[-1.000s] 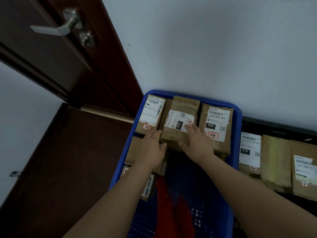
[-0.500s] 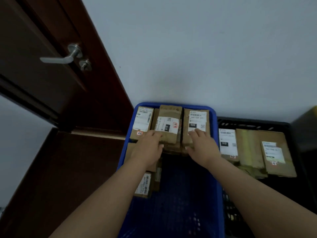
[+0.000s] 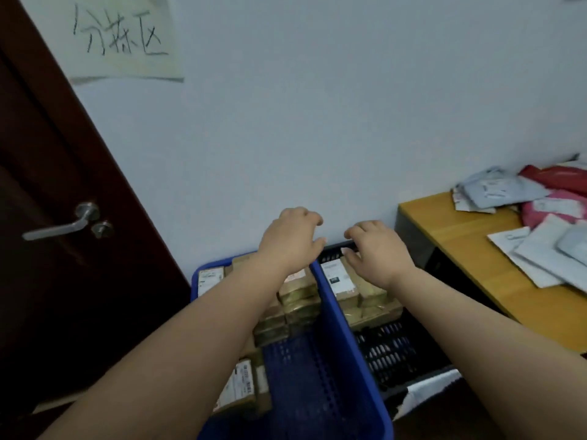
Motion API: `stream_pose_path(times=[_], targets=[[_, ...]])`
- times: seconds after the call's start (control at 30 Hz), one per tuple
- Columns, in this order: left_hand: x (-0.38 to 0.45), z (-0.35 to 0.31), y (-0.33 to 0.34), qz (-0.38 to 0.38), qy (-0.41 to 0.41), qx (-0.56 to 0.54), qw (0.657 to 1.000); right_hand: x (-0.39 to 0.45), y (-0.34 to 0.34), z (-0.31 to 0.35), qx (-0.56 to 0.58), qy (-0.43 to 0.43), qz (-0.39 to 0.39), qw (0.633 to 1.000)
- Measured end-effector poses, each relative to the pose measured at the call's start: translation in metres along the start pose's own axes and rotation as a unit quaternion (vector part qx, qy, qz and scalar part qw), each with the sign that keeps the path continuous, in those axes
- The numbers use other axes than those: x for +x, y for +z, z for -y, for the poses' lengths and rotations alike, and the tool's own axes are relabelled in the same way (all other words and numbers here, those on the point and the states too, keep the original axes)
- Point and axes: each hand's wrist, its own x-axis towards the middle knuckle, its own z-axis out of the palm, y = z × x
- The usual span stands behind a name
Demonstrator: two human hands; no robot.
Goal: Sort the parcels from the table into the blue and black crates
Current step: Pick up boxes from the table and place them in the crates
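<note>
— While both forearms reach forward over the crates, what lies nearest, below the fingers?

— Closest is the blue crate (image 3: 349,360), its perforated floor showing bare in the near part. Against its left wall, well below the left hand's fingers, stand a few brown parcels (image 3: 239,387) with white labels.

— And further in?

— A stack of brown cardboard parcels (image 3: 295,300) fills the far end of the blue crate, directly beneath the left wrist. Right of the blue wall sits the black crate (image 3: 390,354), and its own boxes (image 3: 349,287) lie under the right hand's fingers; the white label on one shows between the two hands.

— What are the hands doing?

— The left hand (image 3: 290,239) hangs above the far edge of the blue crate, fingers loosely curled downward, holding nothing. The right hand (image 3: 376,249) hovers over the far end of the black crate, fingers likewise bent and relaxed, nothing in them. Whether its fingertips touch the box beneath, I cannot tell.

— Where are the unsorted parcels?

— Right of the right hand's fingers and well apart, on the yellow-topped table (image 3: 470,249): grey and white mailer bags (image 3: 549,249), with a pink one (image 3: 552,208) and red ones behind.

— Beyond the fingers?

— A pale wall (image 3: 317,122). Far to the left of the left fingers, a dark door (image 3: 47,217) with a metal lever handle (image 3: 60,225), and above it a handwritten paper sign (image 3: 124,39).
</note>
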Motion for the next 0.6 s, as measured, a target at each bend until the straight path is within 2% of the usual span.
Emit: stream_pose_path(times=[0.2, 0.33, 0.43, 0.6], targets=[[0.019, -0.093, -0.030, 0.002, 0.147, 0.066, 0.987, -0.056, -0.089, -0.050, -0.053, 0.095, -0.080, 0.991], [0.029, -0.160, -0.040, -0.002, 0.227, 0.101, 0.969, -0.097, -0.130, -0.087, -0.094, 0.162, -0.102, 0.977], [0.034, -0.205, -0.039, 0.012, 0.265, 0.130, 0.955, -0.128, -0.149, -0.114, -0.116, 0.203, -0.107, 0.966], [0.041, -0.279, -0.019, 0.042, 0.296, 0.118, 0.947, -0.186, -0.164, -0.163, -0.112, 0.264, -0.100, 0.953]])
